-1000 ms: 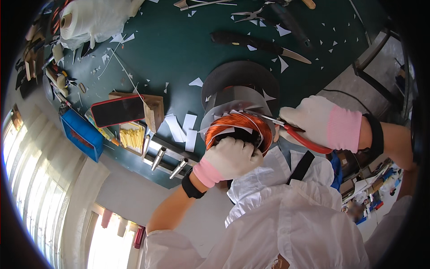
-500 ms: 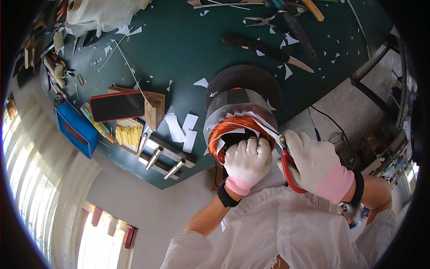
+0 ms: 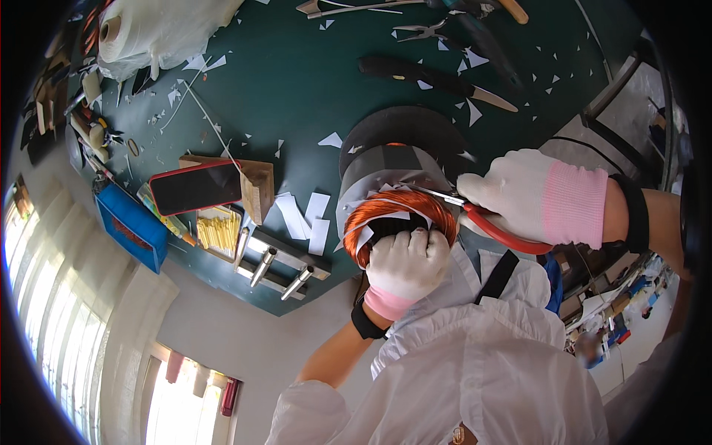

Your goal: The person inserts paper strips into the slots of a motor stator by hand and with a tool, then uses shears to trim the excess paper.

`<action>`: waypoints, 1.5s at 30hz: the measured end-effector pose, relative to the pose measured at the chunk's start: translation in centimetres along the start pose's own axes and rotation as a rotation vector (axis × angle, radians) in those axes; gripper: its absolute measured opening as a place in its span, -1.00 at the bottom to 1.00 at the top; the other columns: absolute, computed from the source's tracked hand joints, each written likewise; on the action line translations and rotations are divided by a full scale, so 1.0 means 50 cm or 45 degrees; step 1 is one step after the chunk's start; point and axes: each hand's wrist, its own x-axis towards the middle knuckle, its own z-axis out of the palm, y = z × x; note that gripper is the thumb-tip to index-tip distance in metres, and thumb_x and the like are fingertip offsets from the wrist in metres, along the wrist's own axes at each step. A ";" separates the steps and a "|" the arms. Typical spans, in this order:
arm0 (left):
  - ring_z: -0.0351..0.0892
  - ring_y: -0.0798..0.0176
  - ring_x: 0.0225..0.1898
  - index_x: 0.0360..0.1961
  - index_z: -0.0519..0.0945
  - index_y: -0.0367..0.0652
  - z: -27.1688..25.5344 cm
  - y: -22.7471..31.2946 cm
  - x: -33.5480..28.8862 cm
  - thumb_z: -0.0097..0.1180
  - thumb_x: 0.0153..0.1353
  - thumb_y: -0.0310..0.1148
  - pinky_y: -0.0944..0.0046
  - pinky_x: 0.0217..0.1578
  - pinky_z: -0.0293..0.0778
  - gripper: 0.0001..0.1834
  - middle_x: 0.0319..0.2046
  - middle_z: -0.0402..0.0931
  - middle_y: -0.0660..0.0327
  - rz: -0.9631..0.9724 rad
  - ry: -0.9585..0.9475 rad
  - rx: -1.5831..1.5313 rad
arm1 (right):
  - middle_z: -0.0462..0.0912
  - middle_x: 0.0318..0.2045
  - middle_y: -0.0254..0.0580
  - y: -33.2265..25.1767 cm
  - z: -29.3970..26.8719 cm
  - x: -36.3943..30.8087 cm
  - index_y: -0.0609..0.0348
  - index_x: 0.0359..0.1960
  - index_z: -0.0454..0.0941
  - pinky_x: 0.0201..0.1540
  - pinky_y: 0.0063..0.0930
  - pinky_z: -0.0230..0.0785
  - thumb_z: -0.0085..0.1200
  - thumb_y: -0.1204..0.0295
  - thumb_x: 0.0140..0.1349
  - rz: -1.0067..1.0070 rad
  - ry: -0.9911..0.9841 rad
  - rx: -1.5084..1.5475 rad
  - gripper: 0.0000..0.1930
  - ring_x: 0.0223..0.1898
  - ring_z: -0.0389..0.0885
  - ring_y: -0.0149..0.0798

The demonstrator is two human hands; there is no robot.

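I logged one copper coil [image 3: 406, 200], centre of frame, white scraps [image 3: 331, 139] already cut on the desk [image 3: 297, 89], paper edges [image 3: 397, 216] seemingly left to trim, right hand [image 3: 512, 193] fingers closed around red-handled scissors [image 3: 518, 241], left hand [image 3: 408, 263] fingers curled, hold indiscernible.

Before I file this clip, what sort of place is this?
Probably a coil-winding workshop: orange copper windings sit at the end of a grey metal cylinder, the right hand holds red-handled scissors, and pliers lie on the green workbench.
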 end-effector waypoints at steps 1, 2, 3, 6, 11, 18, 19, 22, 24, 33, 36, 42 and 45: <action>0.44 0.25 -0.61 -0.40 0.50 -0.16 -0.005 -0.007 -0.004 0.17 -0.16 -0.41 0.24 -0.60 0.29 -0.78 -0.57 0.45 0.25 0.017 -0.027 -0.001 | 0.61 -0.53 0.04 0.009 0.015 -0.001 0.24 -0.28 0.47 -0.37 -0.18 0.51 0.05 0.27 0.28 -0.046 0.051 0.009 -0.75 -0.42 0.65 0.10; 0.44 0.25 -0.60 -0.40 0.50 -0.16 -0.008 -0.012 -0.006 0.17 -0.17 -0.40 0.25 -0.60 0.30 -0.77 -0.56 0.45 0.25 0.035 -0.052 -0.005 | 0.61 -0.53 0.04 0.019 0.034 -0.005 0.24 -0.28 0.47 -0.37 -0.18 0.51 0.05 0.27 0.28 -0.054 0.048 0.017 -0.75 -0.42 0.65 0.10; 0.44 0.25 -0.60 -0.40 0.50 -0.16 -0.011 -0.017 -0.009 0.17 -0.17 -0.40 0.25 -0.60 0.30 -0.77 -0.56 0.45 0.25 0.026 -0.060 0.005 | 0.59 -0.54 0.04 0.025 0.054 -0.008 0.23 -0.29 0.44 -0.40 -0.17 0.47 0.09 0.28 0.26 -0.106 0.175 0.239 -0.76 -0.44 0.63 0.11; 0.45 0.26 -0.59 -0.43 0.51 -0.15 -0.016 -0.028 -0.009 0.17 -0.19 -0.37 0.26 -0.59 0.31 -0.77 -0.55 0.45 0.26 0.097 -0.074 0.011 | 0.55 -0.57 0.03 0.021 0.112 -0.024 0.21 -0.31 0.36 -0.47 -0.13 0.38 0.16 0.33 0.22 -0.162 0.449 0.477 -0.74 -0.49 0.58 0.12; 0.39 0.31 -0.63 -0.50 0.48 -0.09 -0.014 -0.048 0.003 0.15 -0.19 -0.36 0.33 -0.63 0.29 -0.84 -0.63 0.36 0.30 0.269 -0.068 0.021 | 0.54 -0.60 0.02 0.028 0.097 -0.022 0.18 -0.32 0.36 -0.46 -0.16 0.41 0.14 0.31 0.23 -0.146 0.386 0.283 -0.75 -0.50 0.60 0.08; 0.39 0.33 -0.62 -0.55 0.48 -0.08 -0.044 -0.069 0.021 0.15 -0.18 -0.36 0.33 -0.64 0.25 -0.88 -0.64 0.37 0.33 0.386 -0.262 -0.012 | 0.54 -0.64 0.03 0.044 0.104 -0.007 0.18 -0.31 0.39 -0.46 -0.16 0.42 0.10 0.25 0.27 -0.244 0.426 0.492 -0.75 -0.51 0.59 0.13; 0.39 0.34 -0.62 -0.56 0.48 -0.07 -0.043 -0.072 0.021 0.15 -0.18 -0.36 0.33 -0.64 0.24 -0.88 -0.64 0.37 0.34 0.414 -0.244 -0.002 | 0.54 -0.63 0.04 0.040 0.102 -0.003 0.18 -0.30 0.40 -0.45 -0.14 0.42 0.10 0.24 0.26 -0.277 0.479 0.473 -0.74 -0.51 0.58 0.15; 0.38 0.35 -0.62 -0.56 0.50 -0.06 -0.044 -0.077 0.026 0.15 -0.17 -0.36 0.33 -0.63 0.22 -0.89 -0.65 0.36 0.36 0.458 -0.232 0.012 | 0.54 -0.60 0.05 0.052 0.076 0.005 0.18 -0.29 0.41 -0.43 -0.10 0.41 0.13 0.24 0.24 -0.190 0.244 0.351 -0.73 -0.49 0.58 0.16; 0.37 0.35 -0.63 -0.55 0.51 -0.05 -0.044 -0.079 0.028 0.15 -0.17 -0.36 0.33 -0.63 0.22 -0.90 -0.65 0.36 0.36 0.472 -0.238 0.015 | 0.55 -0.60 0.05 0.058 0.079 0.009 0.18 -0.29 0.42 -0.42 -0.09 0.42 0.13 0.24 0.24 -0.182 0.217 0.432 -0.74 -0.48 0.58 0.15; 0.40 0.34 -0.62 -0.50 0.53 -0.04 -0.066 -0.107 0.059 0.15 -0.14 -0.33 0.35 -0.65 0.27 -0.88 -0.62 0.39 0.34 0.678 -0.340 -0.017 | 0.58 -0.57 0.02 0.063 0.060 0.010 0.17 -0.27 0.45 -0.40 -0.11 0.45 0.13 0.27 0.23 -0.239 0.362 0.303 -0.77 -0.46 0.60 0.12; 0.40 0.32 -0.61 -0.46 0.54 -0.05 -0.081 -0.111 0.065 0.15 -0.12 -0.32 0.33 -0.63 0.30 -0.86 -0.62 0.39 0.34 0.762 -0.455 0.004 | 0.57 -0.55 -0.01 0.060 0.073 -0.005 0.16 -0.21 0.45 -0.40 -0.14 0.46 0.14 0.30 0.21 -0.151 0.308 0.377 -0.76 -0.46 0.61 0.10; 0.52 0.16 -0.48 -0.41 0.50 -0.12 -0.060 -0.024 0.041 0.18 -0.15 -0.35 0.21 -0.46 0.42 -0.78 -0.45 0.49 0.19 0.237 0.014 0.027 | 0.54 -0.35 0.00 -0.016 0.138 -0.078 0.21 -0.03 0.39 -0.44 -0.20 0.46 0.26 0.31 0.08 0.026 0.746 0.573 -0.54 -0.46 0.61 0.07; 0.53 0.12 -0.47 -0.41 0.49 -0.15 -0.032 0.008 0.047 0.16 -0.14 -0.39 0.20 -0.47 0.41 -0.79 -0.42 0.50 0.17 -0.096 0.027 0.107 | 0.53 -0.38 -0.02 -0.064 0.174 -0.079 0.23 -0.03 0.38 -0.51 -0.24 0.45 0.23 0.27 0.11 0.113 0.751 0.454 -0.54 -0.52 0.62 -0.02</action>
